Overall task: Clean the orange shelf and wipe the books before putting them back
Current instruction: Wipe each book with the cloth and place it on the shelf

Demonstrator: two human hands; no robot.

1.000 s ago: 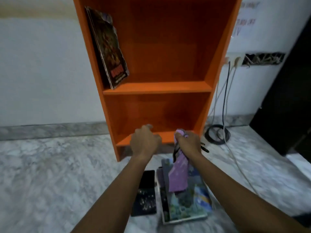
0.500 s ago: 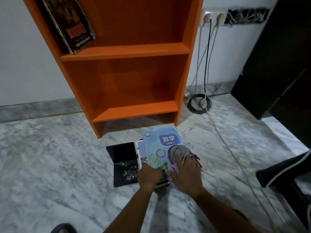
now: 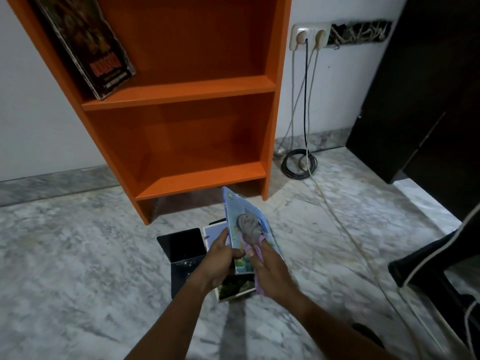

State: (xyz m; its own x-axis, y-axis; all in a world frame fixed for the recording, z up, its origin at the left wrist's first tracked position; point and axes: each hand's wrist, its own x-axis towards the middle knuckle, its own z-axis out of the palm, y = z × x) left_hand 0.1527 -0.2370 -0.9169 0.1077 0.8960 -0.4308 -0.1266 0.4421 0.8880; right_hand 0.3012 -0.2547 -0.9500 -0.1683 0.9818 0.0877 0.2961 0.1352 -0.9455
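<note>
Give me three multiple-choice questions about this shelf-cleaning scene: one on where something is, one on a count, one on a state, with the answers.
1. Where is the dark glossy-covered book?
A. Leaning at the left of the upper board of the orange wooden shelf
B. Flat on the bottom board
C. On the floor

2. How many plugs sit in the white wall socket?
A. None
B. Two
C. Four

3. What state is the blue paperback textbook in?
A. Flat on the floor
B. Standing on the shelf
C. Lifted, gripped by the left hand

Answers: 1 A, it leans against the left side panel. 2 B, two plugs show side by side. 3 C, the left hand holds its lower edge while the right hand presses a purple-grey cloth on its cover.
</note>
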